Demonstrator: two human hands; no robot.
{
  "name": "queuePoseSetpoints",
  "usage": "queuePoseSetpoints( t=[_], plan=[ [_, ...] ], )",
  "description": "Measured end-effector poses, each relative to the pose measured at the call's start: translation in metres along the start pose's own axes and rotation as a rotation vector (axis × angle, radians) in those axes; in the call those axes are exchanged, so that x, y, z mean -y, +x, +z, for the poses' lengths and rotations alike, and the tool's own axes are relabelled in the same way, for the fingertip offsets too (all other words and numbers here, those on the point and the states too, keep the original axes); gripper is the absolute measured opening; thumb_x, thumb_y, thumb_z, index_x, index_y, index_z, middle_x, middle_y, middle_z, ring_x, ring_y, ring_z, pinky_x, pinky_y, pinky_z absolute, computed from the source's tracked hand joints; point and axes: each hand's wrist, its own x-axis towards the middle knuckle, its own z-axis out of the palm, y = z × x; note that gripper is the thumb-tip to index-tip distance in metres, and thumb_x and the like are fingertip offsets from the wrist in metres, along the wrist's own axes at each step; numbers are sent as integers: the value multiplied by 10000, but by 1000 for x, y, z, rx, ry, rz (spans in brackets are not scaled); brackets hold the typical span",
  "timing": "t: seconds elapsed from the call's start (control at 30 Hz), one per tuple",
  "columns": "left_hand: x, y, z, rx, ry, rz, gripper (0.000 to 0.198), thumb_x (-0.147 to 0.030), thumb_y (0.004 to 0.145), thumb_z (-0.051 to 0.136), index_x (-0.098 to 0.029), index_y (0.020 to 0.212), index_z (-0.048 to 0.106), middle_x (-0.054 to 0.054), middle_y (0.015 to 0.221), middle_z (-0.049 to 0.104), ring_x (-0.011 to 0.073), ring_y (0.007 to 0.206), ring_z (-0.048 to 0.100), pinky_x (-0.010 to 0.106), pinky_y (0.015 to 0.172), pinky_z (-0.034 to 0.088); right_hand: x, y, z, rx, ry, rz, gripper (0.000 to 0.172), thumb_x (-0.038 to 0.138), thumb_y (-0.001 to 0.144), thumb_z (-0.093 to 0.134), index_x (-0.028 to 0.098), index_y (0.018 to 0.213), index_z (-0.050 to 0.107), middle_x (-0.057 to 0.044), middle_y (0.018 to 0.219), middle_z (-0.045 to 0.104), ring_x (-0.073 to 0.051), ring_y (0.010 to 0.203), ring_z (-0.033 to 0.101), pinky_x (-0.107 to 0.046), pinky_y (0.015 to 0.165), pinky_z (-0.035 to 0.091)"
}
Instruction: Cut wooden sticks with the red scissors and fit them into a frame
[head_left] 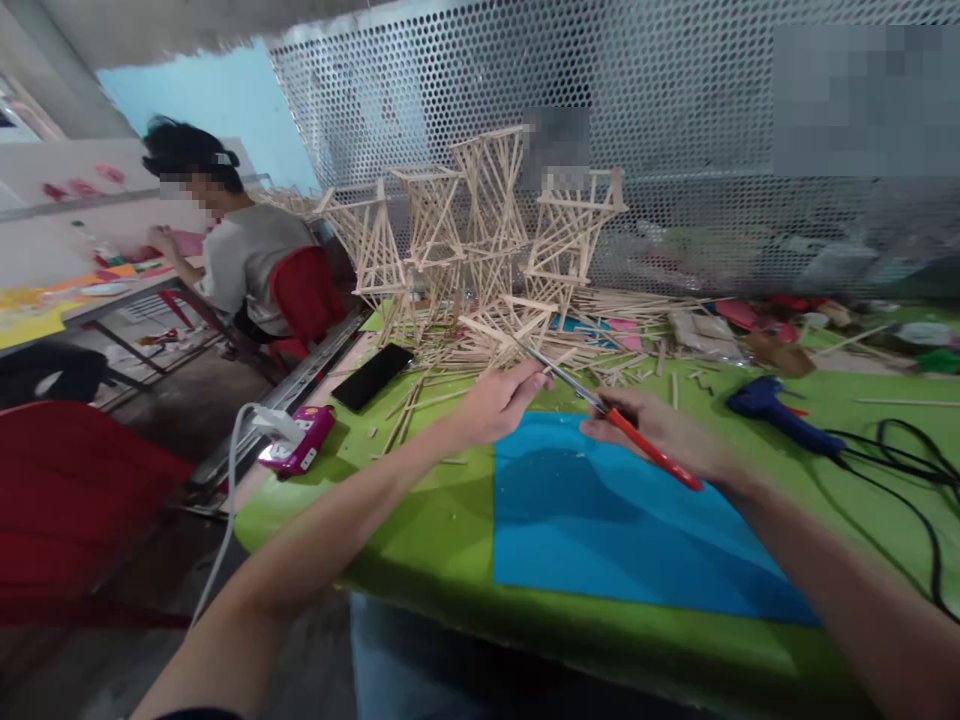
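My right hand (pixel 649 425) is closed around red-handled scissors (pixel 637 437), seen nearly edge-on. Their slim metal blades point up and left, past the fingertips of my left hand (pixel 501 402). The left fingers are pinched, with what looks like the short end of a thin wooden stick at their tips; most of it is hidden. A blue sheet (pixel 600 530) lies on the table beneath my right hand. Just beyond both hands is a heap of loose wooden sticks (pixel 480 350). Behind it stand several twisted lattice towers (pixel 491 200) made of such sticks.
A black phone (pixel 373 377) and a purple power strip (pixel 300 442) with a white cable sit at left on the green table cover (pixel 420 520). At right lies a blue glue gun (pixel 780 415) with its black cord. A person (pixel 251 255) sits at another table; a perforated metal screen (pixel 675 120) rises behind.
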Motion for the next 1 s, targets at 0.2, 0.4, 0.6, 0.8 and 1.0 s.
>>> queuePoseSetpoints(
  t=[0.2, 0.4, 0.6, 0.8, 1.0],
  plan=[
    [-12, -2, 6, -21, 5, -49, 412, -418, 1142, 352, -191, 1140, 696, 45, 911, 725, 166, 727, 621, 296, 744, 482, -4, 0, 6, -18, -50, -47, 411, 599, 899, 720, 239, 998, 549, 5, 845, 576, -192, 742, 530, -323, 665, 459],
    [-21, -2, 2, 19, 165, -80, 356, -347, 1138, 347, -179, 1130, 661, 61, 974, 773, 194, 803, 679, 356, 904, 507, 3, -12, 20, -51, -116, -38, 372, 588, 1009, 567, 250, 856, 528, -39, 917, 607, -246, 854, 632, -408, 815, 524],
    [-22, -2, -6, 66, 208, -41, 326, -295, 1132, 348, -162, 1096, 643, 67, 969, 783, 172, 735, 671, 332, 864, 504, 2, -16, 34, -97, -115, -62, 370, 602, 989, 558, 258, 855, 575, -93, 1044, 706, -322, 1018, 690, -487, 931, 548],
    [-22, -1, -12, 52, 186, -8, 358, -308, 1140, 336, -161, 1062, 653, 54, 885, 756, 154, 674, 633, 306, 786, 476, 18, -12, 45, -92, -60, -18, 453, 634, 1017, 490, 259, 765, 466, -19, 718, 561, -205, 652, 534, -381, 661, 479],
    [-20, -1, -13, 58, 186, -12, 426, -344, 1144, 314, -159, 993, 667, 52, 853, 744, 153, 679, 625, 319, 807, 484, 17, -9, 42, 13, 15, 53, 541, 721, 978, 512, 253, 716, 440, 4, 639, 502, -177, 594, 469, -345, 583, 415]
  ],
)
